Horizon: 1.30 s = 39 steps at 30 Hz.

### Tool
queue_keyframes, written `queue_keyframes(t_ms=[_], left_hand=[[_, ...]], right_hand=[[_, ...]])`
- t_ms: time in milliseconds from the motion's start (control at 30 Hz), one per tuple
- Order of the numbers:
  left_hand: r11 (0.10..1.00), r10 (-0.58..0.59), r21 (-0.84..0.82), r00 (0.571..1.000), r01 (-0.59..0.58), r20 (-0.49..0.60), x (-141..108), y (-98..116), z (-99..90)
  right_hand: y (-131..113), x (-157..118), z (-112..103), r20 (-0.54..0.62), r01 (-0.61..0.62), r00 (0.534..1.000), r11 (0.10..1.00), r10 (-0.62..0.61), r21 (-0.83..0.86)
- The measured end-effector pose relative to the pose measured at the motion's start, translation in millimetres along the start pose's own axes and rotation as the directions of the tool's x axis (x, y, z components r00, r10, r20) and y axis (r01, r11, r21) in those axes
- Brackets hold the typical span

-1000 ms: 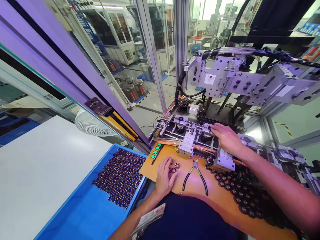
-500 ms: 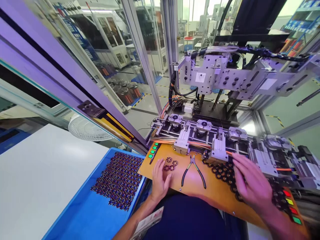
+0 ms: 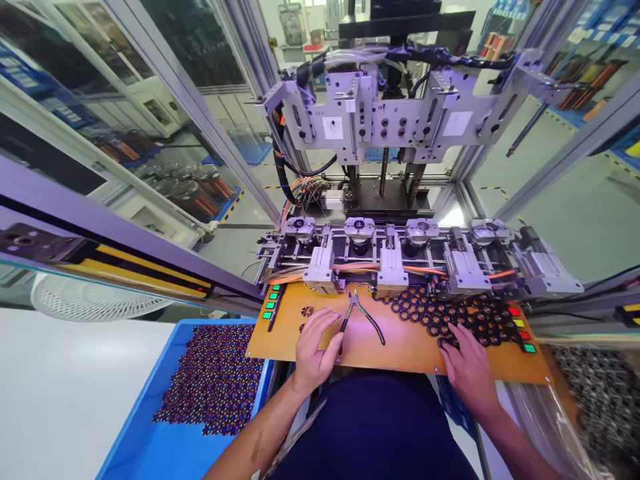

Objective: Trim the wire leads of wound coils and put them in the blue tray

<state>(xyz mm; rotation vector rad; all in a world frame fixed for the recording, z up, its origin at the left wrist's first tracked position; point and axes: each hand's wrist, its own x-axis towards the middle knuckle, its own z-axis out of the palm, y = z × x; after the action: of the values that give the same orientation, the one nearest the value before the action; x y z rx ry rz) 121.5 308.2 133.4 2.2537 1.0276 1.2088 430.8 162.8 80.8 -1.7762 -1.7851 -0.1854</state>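
Observation:
My left hand [image 3: 316, 348] is over the orange work board [image 3: 400, 357], thumb and fingers apart. Its thumb is beside the left handle of the cutting pliers [image 3: 367, 317], which lie with their legs spread. A few copper-coloured wound rings [image 3: 307, 311] lie by its fingertips, partly hidden under the hand. On the board's right part, my right hand [image 3: 470, 363] has its thumb and fingers parted at the near edge of a spread of black rings [image 3: 435, 319]. Its fingertips reach rings there; whether they touch one firmly is hard to see.
A row of metal clamping fixtures [image 3: 393, 267] runs behind the board, below a plate-like machine head [image 3: 375, 120]. Green buttons [image 3: 271, 306] are at the left, coloured buttons [image 3: 523, 335] at the right. Left of the board, a blue tray [image 3: 145, 407] holds many wound rings.
The view has swung to the right. My right hand has drawn back from the fixtures to the near edge of the black rings. My left hand has shifted towards the pliers, covering some copper-coloured rings.

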Motion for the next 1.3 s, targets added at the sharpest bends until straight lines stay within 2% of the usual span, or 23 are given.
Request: queue_keyframes(t_ms=[133, 200, 267, 300, 333, 367, 400, 500, 567, 600, 667, 800, 933, 1033, 1100, 1200, 1300], left_hand=[[0.994, 0.023, -0.108, 0.978, 0.0, 0.21, 33, 28, -3.4], [0.965, 0.046, -0.257, 0.922, 0.059, 0.385, 45, 49, -2.4], [0.846, 0.029, -0.461, 0.839, 0.269, 0.543, 50, 70, 0.8], [0.76, -0.004, -0.527, 0.813, 0.381, 0.582, 50, 78, 2.7], [0.68, -0.054, -0.569, 0.806, 0.462, 0.589, 49, 85, 4.5], [0.638, -0.107, -0.593, 0.819, 0.492, 0.564, 47, 90, 5.9], [0.633, -0.145, -0.608, 0.844, 0.48, 0.516, 44, 93, 6.8], [0.756, -0.112, -0.583, 0.935, 0.3, 0.336, 39, 92, 6.8], [0.836, -0.045, -0.522, 0.969, 0.169, 0.242, 39, 89, 6.3], [0.861, -0.024, -0.493, 0.977, 0.127, 0.211, 40, 87, 6.1], [0.888, -0.006, -0.452, 0.984, 0.087, 0.177, 42, 85, 5.4], [0.926, -0.024, -0.369, 0.987, 0.081, 0.156, 44, 78, -2.5], [0.966, -0.175, -0.188, 0.984, 0.178, 0.034, 33, 53, -15.2], [0.946, -0.318, -0.095, 0.946, 0.311, -0.067, 16, 22, -20.4], [0.916, -0.401, -0.054, 0.907, 0.397, -0.13, 6, 1, -21.9], [0.891, -0.449, -0.02, 0.874, 0.454, -0.182, -6, -23, -23.6], [0.868, -0.484, -0.004, 0.847, 0.496, -0.221, -14, -37, -25.4]], right_hand=[[-37, 21, -24, -0.065, -0.006, 0.998, 0.979, 0.02, 0.203], [-65, 35, -35, -0.095, 0.01, 0.995, 0.94, 0.023, 0.341], [-92, 50, -42, -0.122, 0.033, 0.992, 0.86, 0.034, 0.509], [-102, 57, -44, -0.134, 0.049, 0.99, 0.813, 0.036, 0.581], [-111, 64, -46, -0.142, 0.061, 0.989, 0.766, 0.04, 0.64], [-116, 69, -46, -0.139, 0.066, 0.989, 0.726, 0.042, 0.684], [-120, 74, -46, -0.124, 0.059, 0.991, 0.695, 0.044, 0.716], [-121, 83, -41, 0.005, -0.044, 0.997, 0.547, 0.073, 0.836], [-120, 86, -35, 0.118, -0.139, 0.99, 0.434, 0.076, 0.89], [-119, 87, -32, 0.163, -0.176, 0.984, 0.416, 0.067, 0.892], [-117, 92, -30, 0.207, -0.194, 0.978, 0.488, 0.029, 0.851], [-94, 123, -42, 0.168, -0.059, 0.982, 0.714, -0.083, 0.698], [-32, 194, -57, 0.068, 0.134, 0.98, 0.878, -0.185, 0.46], [23, 245, -53, 0.026, 0.195, 0.976, 0.925, -0.215, 0.325], [49, 267, -43, 0.033, 0.236, 0.967, 0.935, -0.253, 0.265], [68, 283, -27, 0.067, 0.31, 0.942, 0.927, -0.33, 0.211], [73, 286, -16, 0.104, 0.376, 0.912, 0.909, -0.397, 0.179]])
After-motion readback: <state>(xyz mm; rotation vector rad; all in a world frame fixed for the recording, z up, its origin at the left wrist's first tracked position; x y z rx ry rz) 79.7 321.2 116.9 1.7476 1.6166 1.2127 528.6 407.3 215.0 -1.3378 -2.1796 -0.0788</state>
